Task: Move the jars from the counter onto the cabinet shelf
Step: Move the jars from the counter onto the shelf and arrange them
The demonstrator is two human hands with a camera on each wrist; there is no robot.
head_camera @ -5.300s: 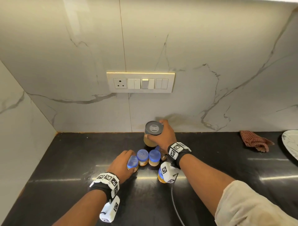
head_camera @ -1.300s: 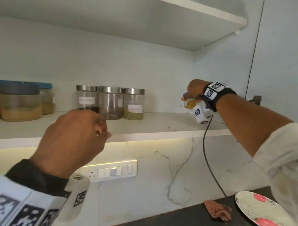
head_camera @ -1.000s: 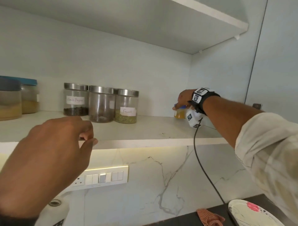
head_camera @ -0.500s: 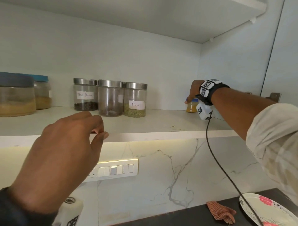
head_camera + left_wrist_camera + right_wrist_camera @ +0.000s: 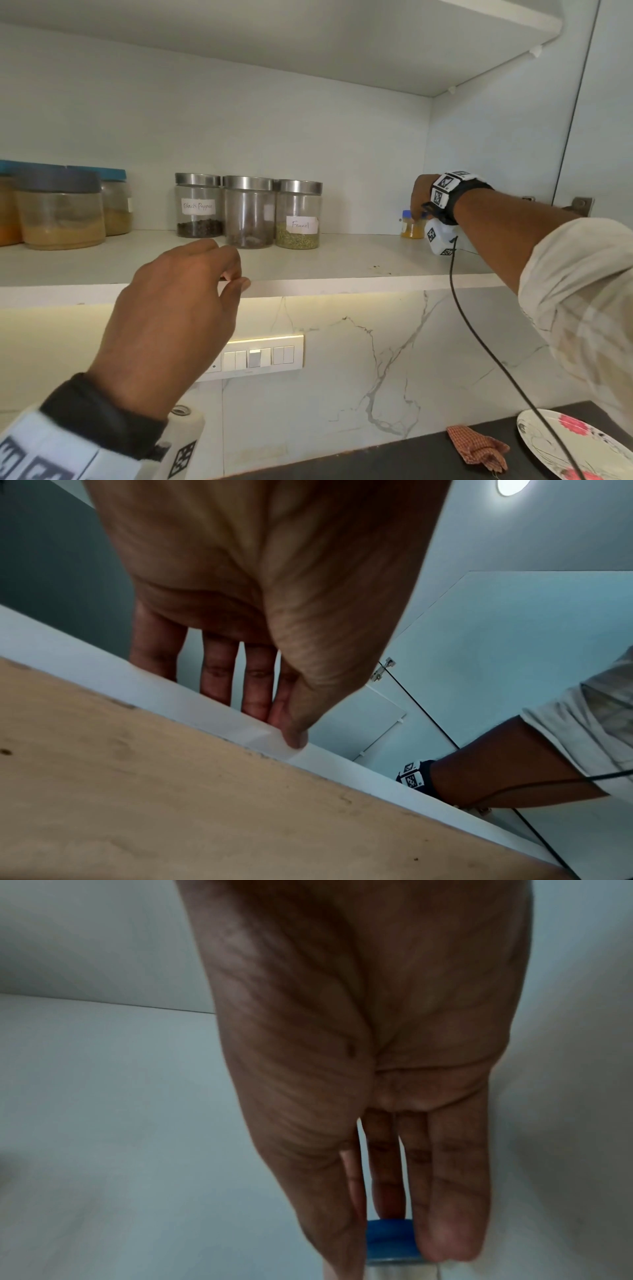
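On the shelf [image 5: 342, 270] — jar [image 5: 412, 229] between right fingers [image 5: 448, 1218].

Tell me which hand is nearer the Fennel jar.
Left. The left hand rests on the shelf edge before the Fennel jar; the right hand grips a small jar far right.

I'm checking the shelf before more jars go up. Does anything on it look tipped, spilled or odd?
Nothing stands out. The steel-lidded jars stand upright on the shelf, as does the small blue-lidded jar in the right hand. A few dark specks lie near the front edge.
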